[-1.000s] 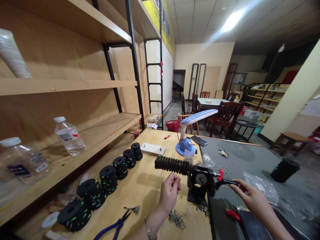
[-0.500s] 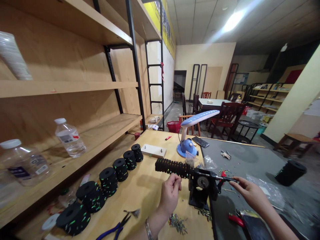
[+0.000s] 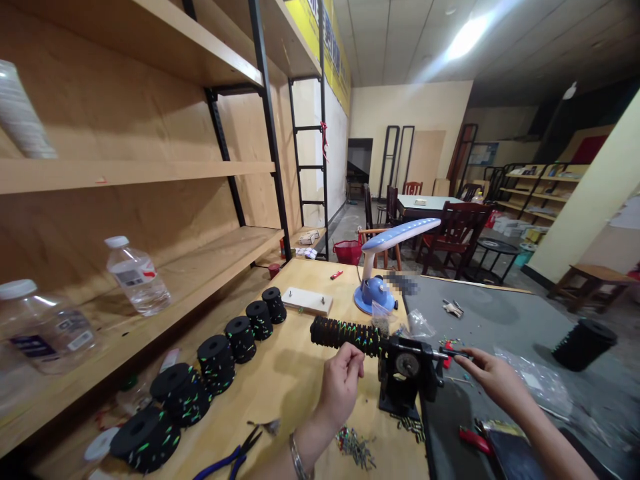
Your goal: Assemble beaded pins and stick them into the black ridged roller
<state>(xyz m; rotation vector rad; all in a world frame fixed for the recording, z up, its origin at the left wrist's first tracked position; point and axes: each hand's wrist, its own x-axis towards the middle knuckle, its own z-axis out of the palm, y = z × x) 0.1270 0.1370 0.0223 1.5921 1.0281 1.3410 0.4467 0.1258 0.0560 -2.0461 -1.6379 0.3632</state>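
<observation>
A black hand-cranked winding machine [image 3: 407,373] stands on the table, with a ridged black spool [image 3: 345,335] on its shaft. Green and orange flecks show along the spool's grooves. My left hand [image 3: 345,373] is just below the spool, thumb and fingers pinched together; what lies between them is too small to make out. On the machine's right side, my right hand [image 3: 483,367] grips the dark crank handle [image 3: 456,353] between thumb and fingers. A pile of small metallic pieces [image 3: 356,448] lies below my left hand.
Several black foam spools [image 3: 215,363] line the left table edge. Blue-handled pliers [image 3: 235,460] lie in front. A blue lamp [image 3: 373,293] stands behind the machine. Another black spool [image 3: 584,345], plastic bags [image 3: 533,377] and a red-handled tool [image 3: 473,440] are on the grey mat.
The spool has turned, and more green and orange flecks show on it. The crank handle and my right hand have shifted slightly left and up. My left hand stays nearly in place.
</observation>
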